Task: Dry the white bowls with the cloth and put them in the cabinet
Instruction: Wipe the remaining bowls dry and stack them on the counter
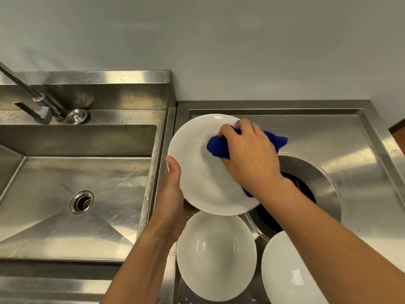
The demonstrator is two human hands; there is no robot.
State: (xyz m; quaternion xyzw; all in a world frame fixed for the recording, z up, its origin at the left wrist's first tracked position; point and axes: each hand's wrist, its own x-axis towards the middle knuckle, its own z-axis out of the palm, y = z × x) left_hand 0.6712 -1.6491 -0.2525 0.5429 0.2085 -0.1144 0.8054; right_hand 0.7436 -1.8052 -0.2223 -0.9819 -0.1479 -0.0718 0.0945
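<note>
My left hand (173, 189) grips a white bowl (192, 154) by its lower left rim and holds it tilted above the steel counter. Inside that bowl my right hand (249, 152) holds a bunched blue cloth (218, 147) pressed against the inner surface. Two more white bowls stand on the counter below: one (215, 255) right under the held bowl, the other (285, 273) at the lower right, partly hidden by my right forearm.
A steel sink (72, 194) with a drain lies to the left, with a tap (41, 106) at its back. A round dark opening (306, 185) in the counter (350, 150) sits behind my right wrist. A wall stands close behind.
</note>
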